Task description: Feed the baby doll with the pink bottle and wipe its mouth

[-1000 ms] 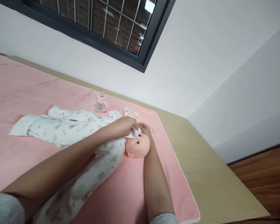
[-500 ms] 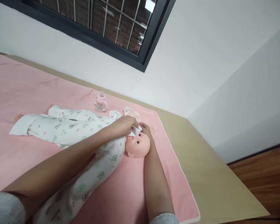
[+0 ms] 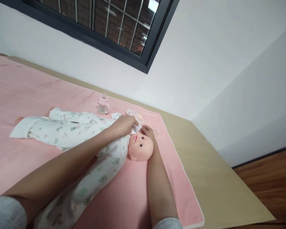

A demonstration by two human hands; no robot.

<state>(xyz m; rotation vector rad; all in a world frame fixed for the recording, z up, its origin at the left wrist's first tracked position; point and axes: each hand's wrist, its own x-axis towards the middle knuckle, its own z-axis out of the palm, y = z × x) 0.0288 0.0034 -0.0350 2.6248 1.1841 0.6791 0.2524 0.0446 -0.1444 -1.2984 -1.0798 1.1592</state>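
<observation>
A baby doll (image 3: 144, 149) lies on its back, its bald head toward the right, in a white outfit (image 3: 85, 127) with green bear prints. My left hand (image 3: 124, 124) is closed on a white wipe (image 3: 136, 128), just off the doll's cheek and chin; its mouth and both eyes show. Along the far side of the head rests my right hand (image 3: 147, 131), fingers loosely curved, their tips close to the wipe's edge. Whether those tips touch the wipe cannot be made out. My right forearm runs beside the crown of the head.
A pink-capped baby bottle (image 3: 102, 104) stands beyond the doll's body. Near it lies a clear wipes packet (image 3: 134, 115). A small clear item (image 3: 155, 132) sits right of my right hand. The pink blanket (image 3: 176, 194) covers much of the wooden tabletop (image 3: 205, 178), against a wall with a barred window (image 3: 124, 25).
My left hand has drawn the wipe a little up and left, off the doll's mouth, which is now uncovered. The right hand and the doll have stayed nearly still.
</observation>
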